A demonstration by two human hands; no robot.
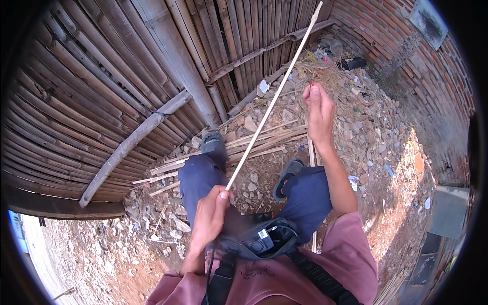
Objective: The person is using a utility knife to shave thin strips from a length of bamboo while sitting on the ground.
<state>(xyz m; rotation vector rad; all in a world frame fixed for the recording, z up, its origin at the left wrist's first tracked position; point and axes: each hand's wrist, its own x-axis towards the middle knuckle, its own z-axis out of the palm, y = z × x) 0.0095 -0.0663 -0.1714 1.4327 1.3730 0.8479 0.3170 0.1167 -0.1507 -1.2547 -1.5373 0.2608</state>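
Note:
My left hand (209, 216) is closed round the lower end of a long, thin, pale bamboo stick (272, 108). The stick slants up and to the right, and its far end looks slightly wider. To the right of the stick, and apart from it, I raise my right hand (320, 114) with thumb and fingers pinched together. A tiny red thing (312, 85) shows at those fingertips; what it is, I cannot make out. Beyond my feet, several similar bamboo strips (274, 138) lie in a loose bundle on the ground.
A bamboo slat wall (101, 91) with a thick post (178, 56) rises at the left and ahead. On the right stands a brick wall (391, 38). Rubble and litter (356, 137) cover the ground. An open dark pouch (264, 239) is at my waist.

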